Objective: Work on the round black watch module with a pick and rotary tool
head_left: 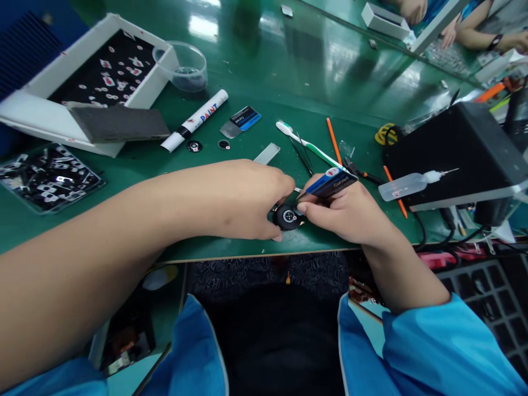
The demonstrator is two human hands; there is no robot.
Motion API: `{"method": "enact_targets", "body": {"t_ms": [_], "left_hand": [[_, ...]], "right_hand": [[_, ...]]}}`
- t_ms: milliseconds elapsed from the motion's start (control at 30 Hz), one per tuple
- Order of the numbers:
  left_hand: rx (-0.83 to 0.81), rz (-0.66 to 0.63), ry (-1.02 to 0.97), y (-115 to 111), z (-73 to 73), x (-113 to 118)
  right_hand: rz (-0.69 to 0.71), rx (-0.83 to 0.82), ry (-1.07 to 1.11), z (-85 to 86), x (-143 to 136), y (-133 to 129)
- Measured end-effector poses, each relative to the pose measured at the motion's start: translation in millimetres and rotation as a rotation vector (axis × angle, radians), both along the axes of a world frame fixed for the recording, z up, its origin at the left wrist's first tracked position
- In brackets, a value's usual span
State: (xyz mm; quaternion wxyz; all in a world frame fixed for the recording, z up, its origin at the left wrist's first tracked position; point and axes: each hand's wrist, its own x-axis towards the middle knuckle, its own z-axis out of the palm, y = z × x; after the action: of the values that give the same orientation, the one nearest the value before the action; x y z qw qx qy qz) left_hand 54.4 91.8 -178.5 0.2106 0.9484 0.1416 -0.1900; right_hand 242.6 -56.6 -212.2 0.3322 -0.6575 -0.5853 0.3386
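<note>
Left hand point(266, 195) had thumb and fingers closed around the left side of a round black device point(289, 217), dotted face up, near the middle of the front edge of the green surface point(256, 71). Right hand point(344, 206) pinched a blue-and-black card point(330, 182) marked "Curved", its lower end at the device's right rim; couldn't tell if touching. Beyond the hands, farther from the front edge: green-and-white toothbrush point(311, 147), orange stick point(334, 141), second card point(242, 120), paint marker point(196, 121). Toward the left edge: clear tray point(71, 199) of small parts, white box point(150, 85). Right side: black box point(457, 148), dropper bottle point(404, 187) by its front.
</note>
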Motion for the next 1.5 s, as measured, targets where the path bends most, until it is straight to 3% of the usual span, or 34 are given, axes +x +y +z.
{"method": "enact_targets", "body": {"t_ms": [200,700,933,1167,1367,1500], "left_hand": [[0.019,-0.009,0.002,0,-5.6,-1],[-0.011,-0.021,-0.056,-1,5.7,-6],[-0.005,-0.005,-0.085,1,-5.6,-5],[-0.013,-0.002,-0.095,0,0.9,-7],[0.0,-0.05,-0.104,5,-8.3,-5],[-0.006,-0.035,-0.107,4,-5.0,-5]], "right_hand": [[0.017,0.004,-0.032,1.3,0,1],[0.017,-0.011,-0.062,2.3,-3,0],[0.017,-0.019,-0.051,1.2,-4,1],[0.091,0.079,-0.111,3.0,-7,-2],[0.116,0.181,-0.328,3.7,-13,-8],[0.144,0.236,-0.376,3.4,-16,-11]]}}
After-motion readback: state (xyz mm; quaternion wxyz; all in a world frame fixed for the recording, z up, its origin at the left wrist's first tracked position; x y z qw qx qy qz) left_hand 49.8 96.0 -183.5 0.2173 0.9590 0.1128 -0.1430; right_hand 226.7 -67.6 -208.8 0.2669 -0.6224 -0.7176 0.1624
